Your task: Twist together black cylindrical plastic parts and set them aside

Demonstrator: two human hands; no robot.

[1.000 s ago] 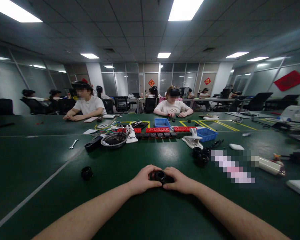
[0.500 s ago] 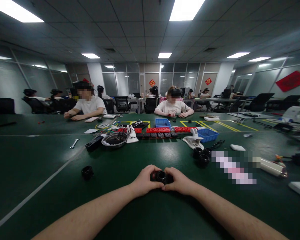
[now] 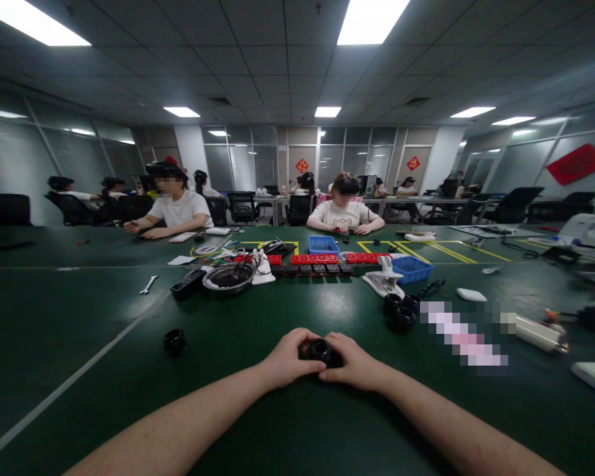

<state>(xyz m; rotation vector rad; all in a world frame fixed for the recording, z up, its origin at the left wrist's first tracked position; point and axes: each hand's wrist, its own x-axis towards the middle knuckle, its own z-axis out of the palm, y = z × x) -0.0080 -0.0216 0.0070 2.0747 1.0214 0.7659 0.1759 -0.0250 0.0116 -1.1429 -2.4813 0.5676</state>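
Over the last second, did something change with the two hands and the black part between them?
Almost nothing changed. The left hand and right hand keep gripping the black round part on the green table; only the view shifted slightly. The loose black ring stayed in place.

I had both bare forearms stretched forward from the lower corners of the view, converging toward the middle. My left hand [image 3: 288,357] lay knuckles-up, fingers curled inward and the thumb tucked toward the centre, closed around what it gripped. My right hand [image 3: 357,360] mirrored it, wrist angled slightly inward, fingers bent and pinched shut against the same spot, thumb low on the near side. The fingertips of the two hands nearly met, the hands close together at the same height. Both wrists stayed low and straight, the elbows out of view below.
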